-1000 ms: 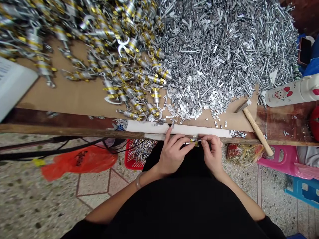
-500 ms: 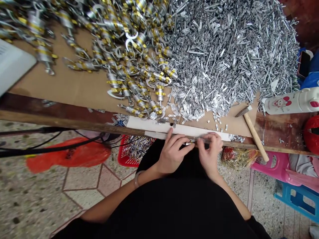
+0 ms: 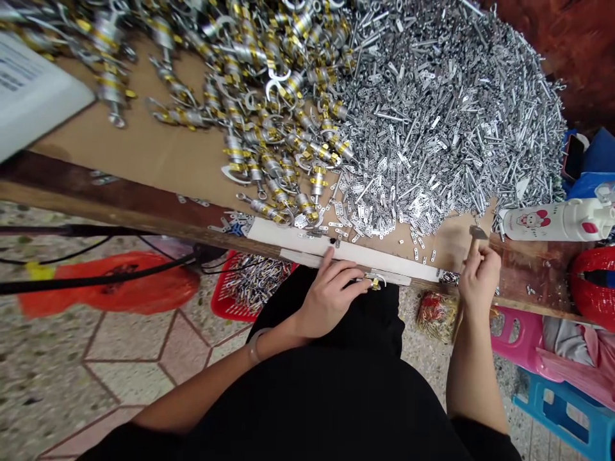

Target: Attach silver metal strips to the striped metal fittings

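Observation:
My left hand is at the table's front edge, its fingers closed on a small metal fitting with a curved hook and a yellow part. The fitting lies over a pale strip along the edge. Farther right, my right hand is wrapped round the wooden handle of a hammer, whose head points away from me. Beyond the hands lie a big heap of small silver links and pins and a pile of silver-and-yellow fittings.
A white bottle lies on its side at the right, near a red object. Below the table edge are a red basket, an orange bag, a pink stool and a blue stool. A white box sits at the left.
My right hand has left the small fitting, moved right and taken hold of the hammer. My left hand still holds the fitting, whose hook now shows. The view has shifted slightly.

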The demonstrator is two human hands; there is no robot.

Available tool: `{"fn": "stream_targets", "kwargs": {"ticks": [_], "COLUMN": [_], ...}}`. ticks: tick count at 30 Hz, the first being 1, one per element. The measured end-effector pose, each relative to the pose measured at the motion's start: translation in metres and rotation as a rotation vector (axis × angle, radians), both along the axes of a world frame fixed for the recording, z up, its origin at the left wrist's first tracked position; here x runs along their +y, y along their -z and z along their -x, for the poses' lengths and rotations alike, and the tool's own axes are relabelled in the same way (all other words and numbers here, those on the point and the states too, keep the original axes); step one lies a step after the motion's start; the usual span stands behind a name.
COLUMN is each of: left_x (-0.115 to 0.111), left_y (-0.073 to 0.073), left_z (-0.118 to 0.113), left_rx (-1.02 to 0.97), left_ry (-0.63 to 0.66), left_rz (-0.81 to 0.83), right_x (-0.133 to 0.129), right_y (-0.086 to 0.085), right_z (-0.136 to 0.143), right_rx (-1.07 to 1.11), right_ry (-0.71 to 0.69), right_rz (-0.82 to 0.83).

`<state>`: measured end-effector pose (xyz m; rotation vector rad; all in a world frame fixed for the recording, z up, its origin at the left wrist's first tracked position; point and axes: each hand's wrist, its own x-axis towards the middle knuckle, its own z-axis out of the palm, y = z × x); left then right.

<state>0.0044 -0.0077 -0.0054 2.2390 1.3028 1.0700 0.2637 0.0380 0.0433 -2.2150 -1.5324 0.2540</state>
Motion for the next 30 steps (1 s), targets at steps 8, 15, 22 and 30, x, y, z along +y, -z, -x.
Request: {"fn": "stream_targets", "kwargs": {"ticks": [8, 15, 22, 30], "left_x": [-0.001, -0.001, -0.001, 0.003], "left_y": [0.0, 0.002, 0.003, 0.0], "left_z": [0.001, 0.001, 0.002, 0.003], "left_rx": [0.013, -0.002, -0.002, -0.022], "left_ry": [0.008, 0.007, 0.007, 0.024], "left_rz": [0.009, -0.011, -0.018, -0.007], "right_x": [-0.071, -0.071, -0.068, -0.05], "right_y": [-0.014, -0.006, -0.004, 0.004], "right_z": [0.079, 0.089, 0.091, 0.069], "right_rx": [0.055, -0.208, -0.193, -0.25], "right_ry": [-0.462, -0.59, -0.629, -0.407], "right_rz": [-0.016, 0.149, 0.202, 0.197]}}
